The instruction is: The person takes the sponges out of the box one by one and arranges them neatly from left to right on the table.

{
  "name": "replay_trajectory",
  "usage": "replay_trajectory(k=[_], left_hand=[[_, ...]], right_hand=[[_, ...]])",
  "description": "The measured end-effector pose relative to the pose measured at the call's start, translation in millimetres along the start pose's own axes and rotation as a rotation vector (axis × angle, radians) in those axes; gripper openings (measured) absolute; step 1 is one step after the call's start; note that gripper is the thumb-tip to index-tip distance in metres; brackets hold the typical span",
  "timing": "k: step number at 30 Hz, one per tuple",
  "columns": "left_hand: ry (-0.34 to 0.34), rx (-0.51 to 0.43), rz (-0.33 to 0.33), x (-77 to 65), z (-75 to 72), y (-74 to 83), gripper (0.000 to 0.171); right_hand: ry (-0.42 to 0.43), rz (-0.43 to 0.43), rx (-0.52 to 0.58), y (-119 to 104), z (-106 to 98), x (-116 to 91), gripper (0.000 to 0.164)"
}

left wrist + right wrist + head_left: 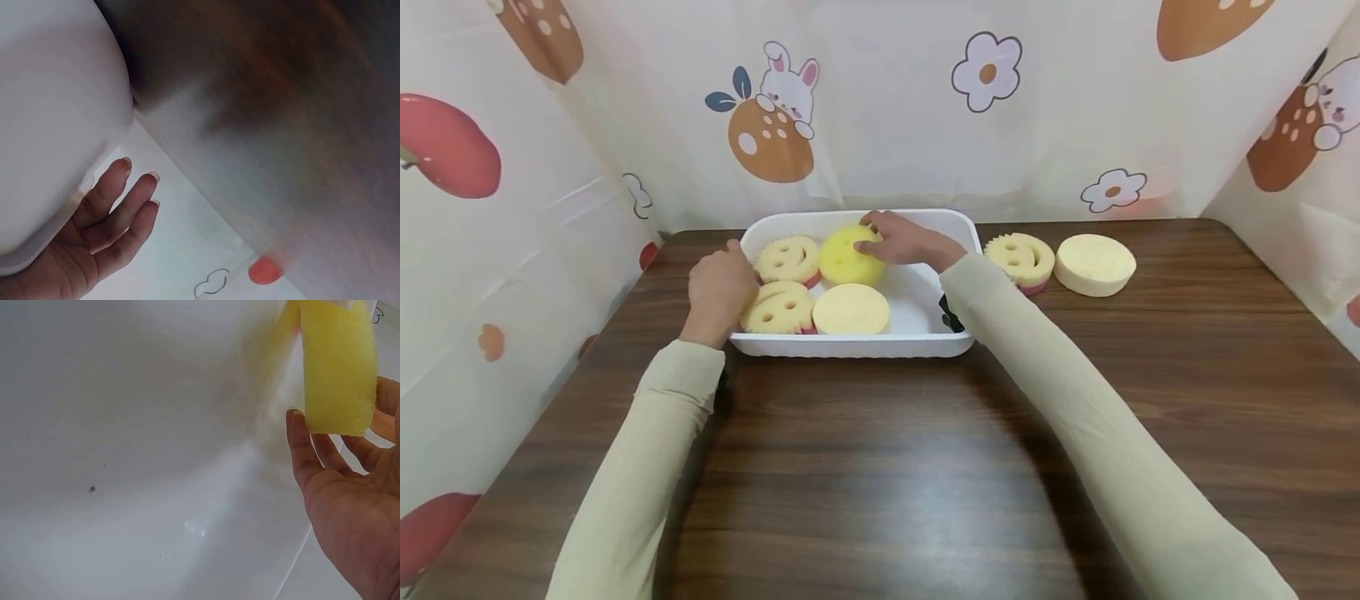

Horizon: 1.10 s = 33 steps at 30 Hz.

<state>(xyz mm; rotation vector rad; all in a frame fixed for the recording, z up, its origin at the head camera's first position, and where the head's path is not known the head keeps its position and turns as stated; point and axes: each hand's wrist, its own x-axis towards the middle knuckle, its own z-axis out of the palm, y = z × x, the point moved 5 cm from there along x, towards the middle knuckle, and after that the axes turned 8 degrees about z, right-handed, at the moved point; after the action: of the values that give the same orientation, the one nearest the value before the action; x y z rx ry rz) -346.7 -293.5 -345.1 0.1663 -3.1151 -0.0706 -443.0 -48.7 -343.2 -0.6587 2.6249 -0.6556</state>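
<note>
A yellow round sponge with face holes is held by my right hand over the back of a white tray. In the right wrist view the fingers lie along the lower end of the thick yellow sponge. My left hand holds the tray's left rim, with several fingers outside the tray wall in the left wrist view. Two cream smiley sponges, the rear one and the front one, lie at the tray's left. A plain cream round sponge lies beside them.
Right of the tray, another smiley sponge with a pink underside and a plain cream round sponge lie on the brown wooden table. A printed curtain hangs behind the table and along both sides.
</note>
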Motion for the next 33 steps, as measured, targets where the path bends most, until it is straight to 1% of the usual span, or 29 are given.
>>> replay_trajectory(k=[3,6,10,16,21,27,33], left_hand=[[0.004,-0.004,0.008,0.7,0.4,3.0,0.054],[0.009,0.001,0.006,-2.0,-2.2,1.3,0.055],[0.019,-0.005,0.016,-3.3,-3.8,2.2,0.054],[0.032,-0.003,0.020,-3.7,-3.6,3.1,0.051],[0.036,0.019,0.036,-3.9,-4.7,4.4,0.055],[0.007,0.025,0.027,-3.5,-3.9,4.5,0.056],[0.013,0.024,0.023,-3.2,-2.7,2.6,0.054]], right_hand=[[-0.001,-0.001,0.015,1.3,-0.9,-2.7,0.059],[-0.014,-0.011,0.056,-2.9,0.6,-3.2,0.056],[-0.021,0.004,0.103,-3.4,0.7,-3.7,0.055],[0.057,-0.007,0.083,-0.9,-4.5,-1.6,0.052],[0.097,-0.007,0.089,0.1,-8.1,-2.0,0.047],[0.109,0.002,0.107,1.2,-9.2,-2.2,0.047],[0.106,0.027,0.130,3.0,-8.5,0.1,0.050]])
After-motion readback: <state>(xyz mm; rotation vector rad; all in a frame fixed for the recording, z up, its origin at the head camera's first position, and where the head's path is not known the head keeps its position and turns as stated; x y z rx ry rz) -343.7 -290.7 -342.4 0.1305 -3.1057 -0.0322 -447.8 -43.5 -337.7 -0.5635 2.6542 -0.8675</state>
